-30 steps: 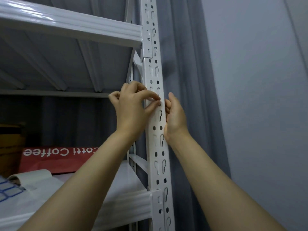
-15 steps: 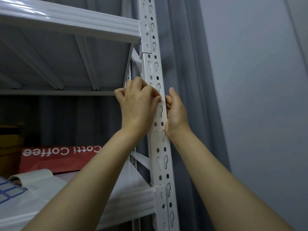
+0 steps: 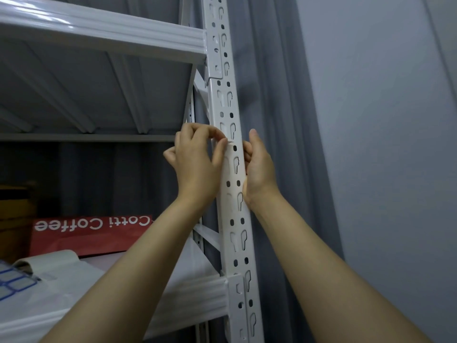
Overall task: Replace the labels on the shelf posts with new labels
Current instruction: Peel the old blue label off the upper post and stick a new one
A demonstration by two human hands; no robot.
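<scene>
Label (image 3: 228, 169), white on the post (image 3: 237, 243) at frame centre, is being pinched at its top corner by the left hand (image 3: 195, 159). The right hand (image 3: 259, 164) is gripping the post's right edge. Peeling slowly and low along the post is looking wisest. Room is opening leftward under the shelf (image 3: 99, 28), while the curtain (image 3: 279, 120) is crowding the right.

A red bag (image 3: 86, 233) (marked "Cotti Coffee") lies with a grey curtain (image 3: 272, 120) behind.
</scene>
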